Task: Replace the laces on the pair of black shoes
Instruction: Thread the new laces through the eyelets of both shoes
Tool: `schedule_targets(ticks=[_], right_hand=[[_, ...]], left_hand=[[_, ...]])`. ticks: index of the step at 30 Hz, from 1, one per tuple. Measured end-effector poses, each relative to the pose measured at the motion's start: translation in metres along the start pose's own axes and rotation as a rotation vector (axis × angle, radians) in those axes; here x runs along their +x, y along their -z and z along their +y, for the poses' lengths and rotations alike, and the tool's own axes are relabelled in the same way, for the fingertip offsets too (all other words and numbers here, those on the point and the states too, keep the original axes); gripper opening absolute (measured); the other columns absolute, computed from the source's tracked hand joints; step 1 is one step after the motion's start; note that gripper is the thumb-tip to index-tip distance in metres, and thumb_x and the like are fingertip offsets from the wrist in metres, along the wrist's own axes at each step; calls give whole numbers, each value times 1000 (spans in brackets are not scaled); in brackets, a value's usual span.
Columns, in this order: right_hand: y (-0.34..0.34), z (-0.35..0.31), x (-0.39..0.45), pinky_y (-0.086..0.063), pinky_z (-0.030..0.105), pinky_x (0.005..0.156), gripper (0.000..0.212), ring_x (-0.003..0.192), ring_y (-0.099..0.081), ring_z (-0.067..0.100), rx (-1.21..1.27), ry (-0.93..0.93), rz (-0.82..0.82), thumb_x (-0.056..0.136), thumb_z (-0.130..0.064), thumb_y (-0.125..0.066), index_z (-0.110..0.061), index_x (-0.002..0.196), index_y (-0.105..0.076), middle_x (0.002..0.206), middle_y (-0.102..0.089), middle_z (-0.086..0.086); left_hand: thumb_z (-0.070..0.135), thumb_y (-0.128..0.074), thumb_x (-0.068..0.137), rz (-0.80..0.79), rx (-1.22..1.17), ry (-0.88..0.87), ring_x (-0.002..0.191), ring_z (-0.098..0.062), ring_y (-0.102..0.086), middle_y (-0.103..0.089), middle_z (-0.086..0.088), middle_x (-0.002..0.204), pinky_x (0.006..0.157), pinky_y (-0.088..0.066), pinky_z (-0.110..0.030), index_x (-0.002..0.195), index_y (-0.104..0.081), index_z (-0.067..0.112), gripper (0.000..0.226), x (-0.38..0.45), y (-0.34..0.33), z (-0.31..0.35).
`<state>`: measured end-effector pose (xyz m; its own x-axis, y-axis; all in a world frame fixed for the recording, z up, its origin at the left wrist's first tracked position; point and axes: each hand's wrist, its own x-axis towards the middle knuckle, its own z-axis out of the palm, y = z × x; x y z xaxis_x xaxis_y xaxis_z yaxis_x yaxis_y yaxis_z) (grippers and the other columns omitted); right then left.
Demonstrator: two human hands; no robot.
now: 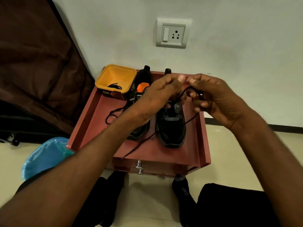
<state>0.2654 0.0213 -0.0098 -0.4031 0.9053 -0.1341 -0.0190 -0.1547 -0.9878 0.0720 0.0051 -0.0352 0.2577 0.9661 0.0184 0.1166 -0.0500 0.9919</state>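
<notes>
Socked feet on the floor closest to me, then the red desk with the 2 black shoes side by side. Both hands, left hand and right hand, are pinching 1 black lace above the right-side shoe. Its long tail hangs over the desk's front edge, so I reckon it could snag or yank back through an eyelet. Spare lace sits in the yellow tub.

"Amul" is printed on the brown side band of the yellow tub; smaller print beneath it cannot be read. "SPORT" is printed in pale letters, seen upside down, on the black sock.
</notes>
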Motion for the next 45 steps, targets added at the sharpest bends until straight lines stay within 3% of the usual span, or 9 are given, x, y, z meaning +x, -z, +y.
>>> schedule_targets(ticks=[6,10,13,17,21,25,32,36,45], right_hand=[[32,2,3,-32,22,48,10,53,-35,11,127,78,310,99,-16,-62,-14,107,-68,86,-68,1],[31,11,7,-35,22,47,16,51,-42,11,-212,92,325,100,-13,-64,-10,111,-75,92,-78,6],[14,18,7,-37,18,45,13,47,-45,8,-384,81,130,101,-14,-64,-12,108,-76,86,-78,8],[-2,23,14,-36,20,44,14,48,-47,14,-357,87,45,99,-19,-69,-8,107,-73,74,-72,9],[12,28,20,-35,18,42,19,45,-45,10,-335,104,236,94,-20,-75,-3,101,-74,70,-68,10],[28,35,22,-38,11,47,17,45,-46,-1,-394,102,360,95,-22,-74,-5,95,-77,69,-68,5],[4,37,25,-45,20,50,14,59,-57,11,-402,59,63,100,-16,-67,-12,105,-79,75,-75,1],[8,45,30,-51,24,53,6,67,-68,16,-345,72,215,94,-15,-75,-14,98,-79,80,-78,6],[-6,60,40,-58,28,61,16,79,-74,18,-533,112,217,94,-10,-74,-16,108,-76,86,-77,1]], left_hand=[[31,-66,100,12,634,181,78,-23,-69,-73,-12,82,75,-55,-37,76,-77,10,35,1,31,-33],[32,-74,92,-147,1242,189,113,-25,-46,-47,-1,110,89,-48,-41,104,-71,17,19,-8,49,-46],[40,-71,95,-86,847,40,130,-19,-43,-48,2,134,106,-43,-38,147,-46,27,59,-10,42,-36],[29,-65,101,-106,269,2,94,-15,-72,-76,-6,102,89,-57,-30,131,-62,15,33,-4,25,-22],[17,-65,101,33,515,90,50,-6,-58,-64,-1,59,53,-46,-19,90,-76,4,20,-3,34,-21],[31,-68,97,-63,1330,108,96,-22,-63,-67,0,97,83,-48,-40,101,-74,19,14,-8,51,-30],[29,-72,96,-33,458,-17,94,-7,-72,-78,1,103,78,-55,-21,136,-59,17,43,-2,18,-28],[17,-71,97,65,485,9,69,-15,-72,-74,-4,71,69,-58,-34,96,-74,10,7,0,21,-32],[20,-69,99,139,361,100,82,-11,-75,-77,-6,93,56,-51,-11,116,-69,6,22,6,8,-42]])
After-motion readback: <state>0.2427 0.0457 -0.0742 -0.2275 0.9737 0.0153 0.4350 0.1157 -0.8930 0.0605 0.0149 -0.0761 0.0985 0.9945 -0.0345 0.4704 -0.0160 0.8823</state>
